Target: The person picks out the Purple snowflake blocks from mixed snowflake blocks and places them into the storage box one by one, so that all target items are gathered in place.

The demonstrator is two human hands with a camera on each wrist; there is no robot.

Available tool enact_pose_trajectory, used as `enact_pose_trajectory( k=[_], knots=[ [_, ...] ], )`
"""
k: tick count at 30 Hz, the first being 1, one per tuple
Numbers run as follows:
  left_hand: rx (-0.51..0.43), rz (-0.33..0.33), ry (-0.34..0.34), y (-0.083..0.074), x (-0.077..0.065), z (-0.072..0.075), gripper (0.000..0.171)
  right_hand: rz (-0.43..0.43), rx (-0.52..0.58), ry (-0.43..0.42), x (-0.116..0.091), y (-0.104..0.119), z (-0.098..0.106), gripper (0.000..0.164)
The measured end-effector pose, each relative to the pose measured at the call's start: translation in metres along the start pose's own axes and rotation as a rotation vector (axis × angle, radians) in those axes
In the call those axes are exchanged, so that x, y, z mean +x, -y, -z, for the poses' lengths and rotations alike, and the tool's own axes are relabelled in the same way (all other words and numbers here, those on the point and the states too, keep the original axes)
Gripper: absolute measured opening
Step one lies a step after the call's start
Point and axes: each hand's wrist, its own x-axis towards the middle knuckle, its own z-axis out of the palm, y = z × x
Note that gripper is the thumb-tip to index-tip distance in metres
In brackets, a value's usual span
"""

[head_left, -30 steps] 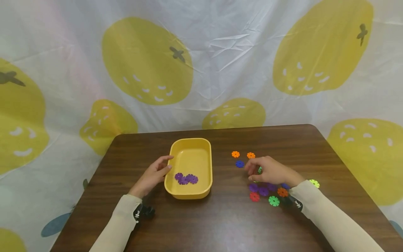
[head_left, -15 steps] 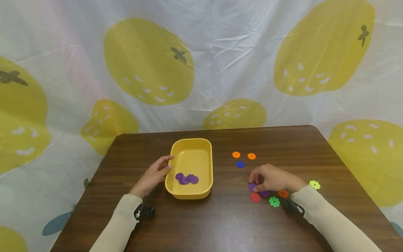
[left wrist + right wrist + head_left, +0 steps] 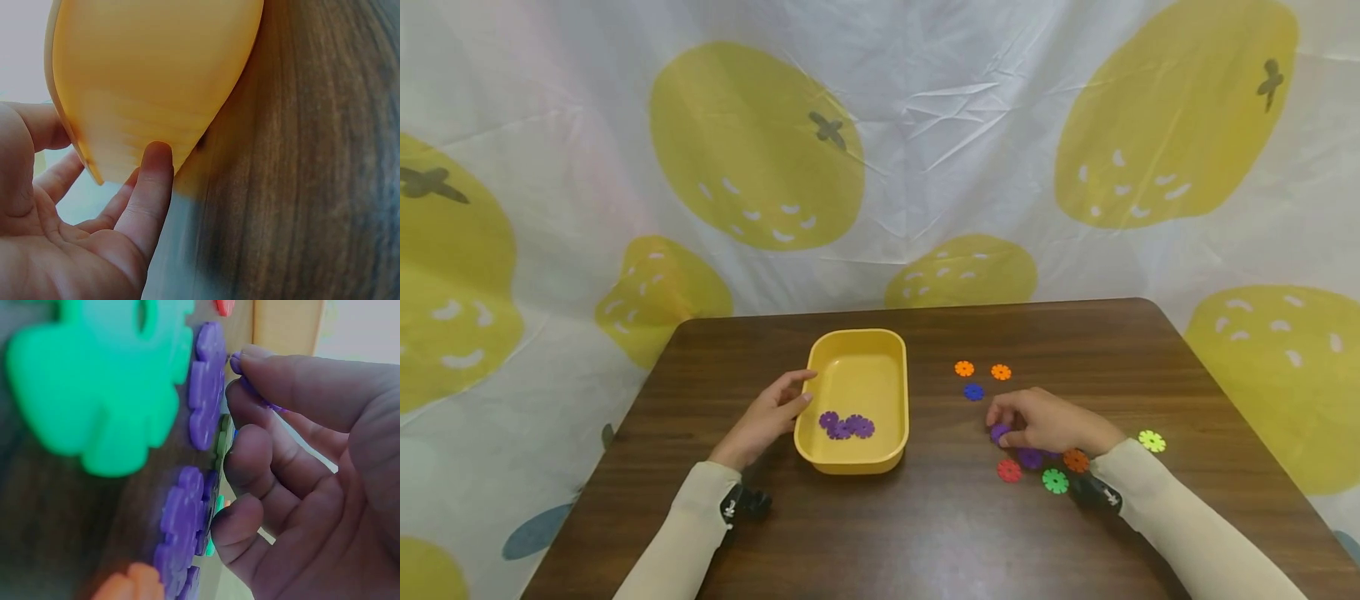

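Readable text: none in the three views. Left cuff, head view: black wrist device [image 3: 748, 503] carries a small white mark [image 3: 730, 508]; too small to read. Right cuff: dark wrist unit [image 3: 1096, 492] carries a similar white figure [image 3: 1109, 497]; likewise illegible. Letter or emblem: cannot tell.

A right grip [image 3: 325, 512] enters from the right side, pinching a purple disc [image 3: 236, 364] between thumb and index finger, the other fingers curled below. A large green notched disc [image 3: 103, 394], close and blurred, fills the upper left. Between them, a purple flower-shaped disc [image 3: 206, 387] lies on the dark brown counter [image 3: 75, 506]. Below it sits another purple piece [image 3: 178, 531], near an orange piece [image 3: 132, 584] at the bottom edge. A red piece [image 3: 225, 306] peeks in at the top.
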Motion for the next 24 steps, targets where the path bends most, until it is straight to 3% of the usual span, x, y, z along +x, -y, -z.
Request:
enact_pose_trajectory(
  k=[10,19,24],
  knots=[
    [0.006,0.001,-0.004,-0.001,0.000,-0.001,0.046,0.021,0.103,-0.055,0.004,0.003,0.004,0.013],
    [0.008,-0.001,-0.002,-0.001,0.000,0.000,0.048,0.083,0.038,-0.160,0.015,0.012,0.013,0.017],
    [-0.004,-0.009,0.002,-0.001,-0.001,0.000,0.047,0.102,0.060,-0.195,0.021,0.024,0.017,0.019]
  ],
)
